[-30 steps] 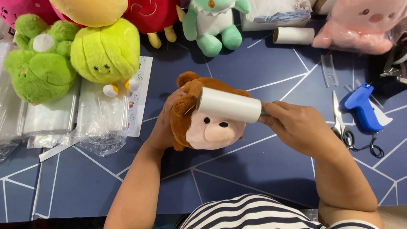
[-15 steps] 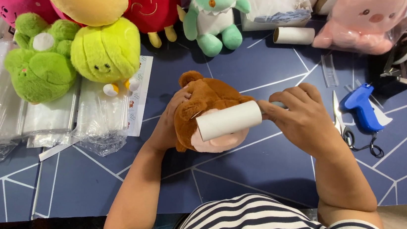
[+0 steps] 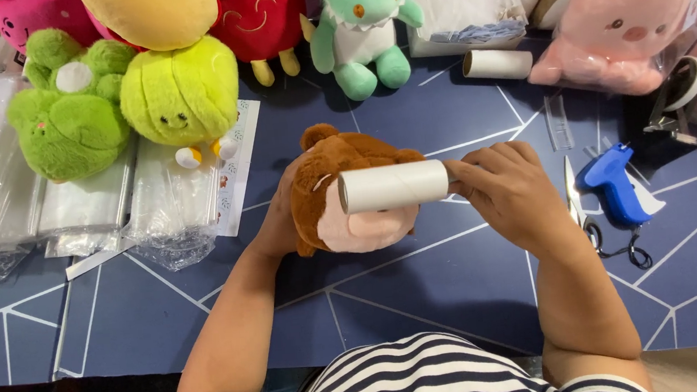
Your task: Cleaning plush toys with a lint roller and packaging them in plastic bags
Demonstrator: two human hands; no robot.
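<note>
Rolled slightly lower since the earlier frame, the white roller point(image 3: 394, 185) lies across the brown plush point(image 3: 348, 192), gripped by the right hand point(image 3: 508, 193). Left hand point(image 3: 278, 220) clasps the plush above the table point(image 3: 426, 291). Clear plastic bags point(image 3: 68, 206) lie stacked left; a bagged pink plush point(image 3: 634, 19) sits top right.

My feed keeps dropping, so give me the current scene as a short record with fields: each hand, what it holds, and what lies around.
left hand: cups the brown plush toy from its left side, above the table
right hand: fingers closed on one end of the white roller
roller position: lying across the plush toy, touching it
table: dark blue with pale lines
right of hands: small scissors, blue tagging gun
left of hands: clear plastic bags, green plush toys
far edge: teal plush toy, cardboard tube, bagged pink plush toy
</note>
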